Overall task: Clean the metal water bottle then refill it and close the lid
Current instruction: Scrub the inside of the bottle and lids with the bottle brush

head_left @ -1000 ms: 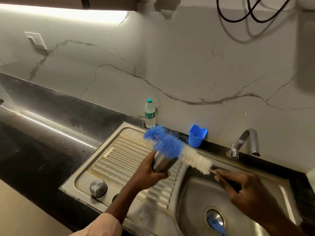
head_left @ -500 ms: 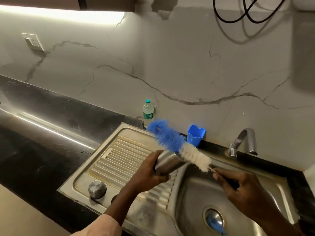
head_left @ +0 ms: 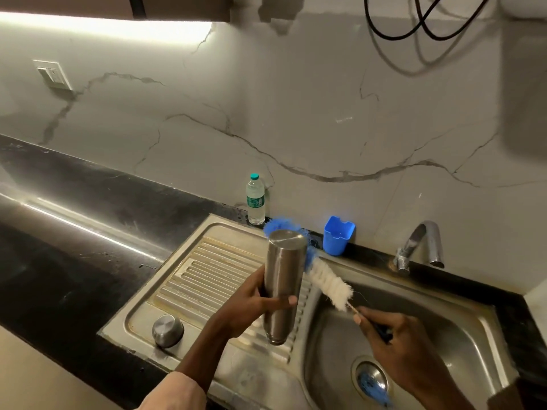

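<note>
Left hand (head_left: 251,303) gripped the cylindrical steel water bottle (head_left: 282,279) upside down over the ribbed drainboard (head_left: 204,273); right hand (head_left: 393,335) gripped the blue-and-white bottle brush (head_left: 325,276), partly hidden behind it. Domed steel lid (head_left: 167,330) sat on the drainboard, clear plastic bottle (head_left: 255,199) and blue plastic cup (head_left: 337,235) on the black surface (head_left: 74,247) behind.

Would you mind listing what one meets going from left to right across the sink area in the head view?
Wall switch → metal lid on the drainboard → plastic water bottle → metal water bottle in the left hand → blue cup → right hand → tap.
</note>
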